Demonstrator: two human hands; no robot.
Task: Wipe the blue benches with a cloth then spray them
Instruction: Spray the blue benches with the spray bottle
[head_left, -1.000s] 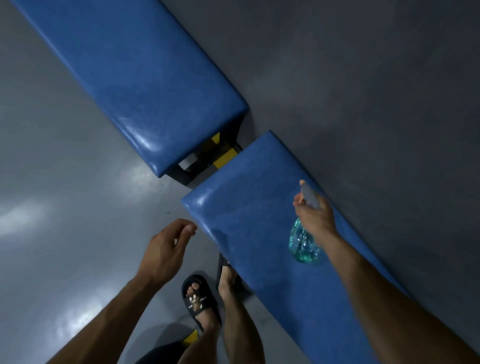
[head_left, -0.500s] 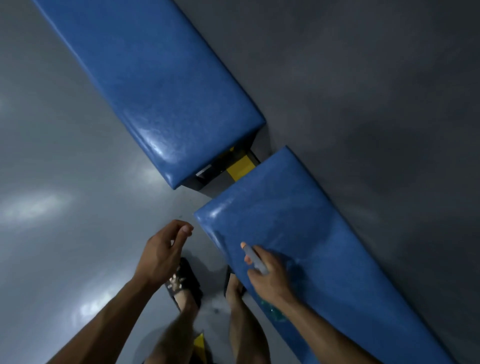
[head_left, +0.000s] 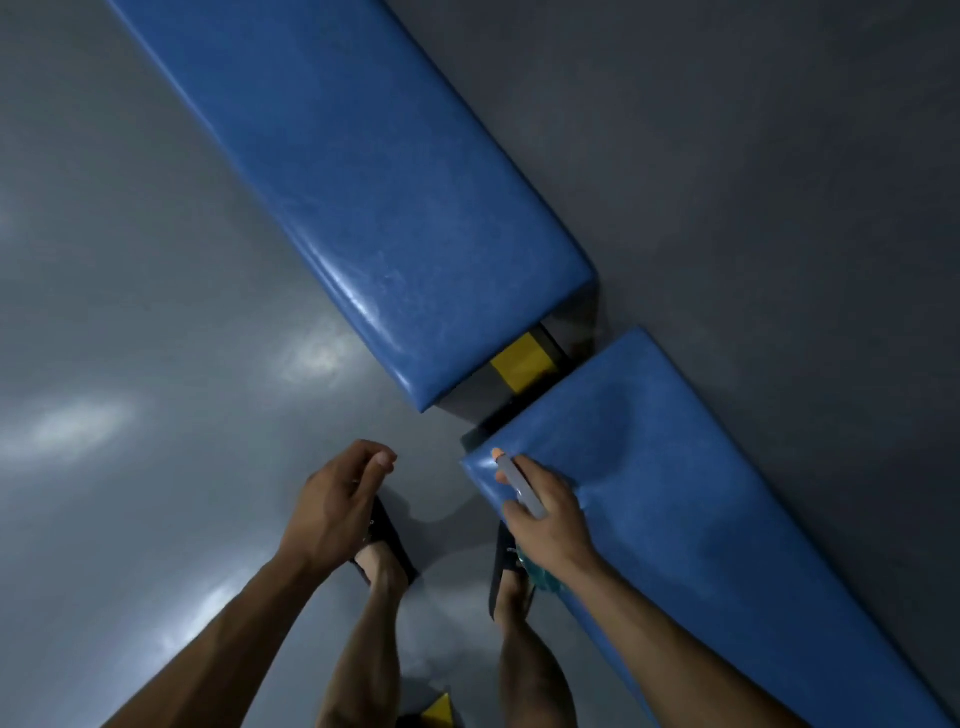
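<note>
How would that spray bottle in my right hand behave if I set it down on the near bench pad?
The spray bottle looks like thin clear plastic, so probably light and easy to knock over. Its rounded teal body under the right hand might roll if laid sideways. The near bench has a glossy, slightly domed pad, so it could slide near the edge.

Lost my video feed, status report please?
Right hand grips spray bottle over near bench corner. Left hand loosely curled, holding nothing. No cloth in view. Far bench unobstructed.
</note>
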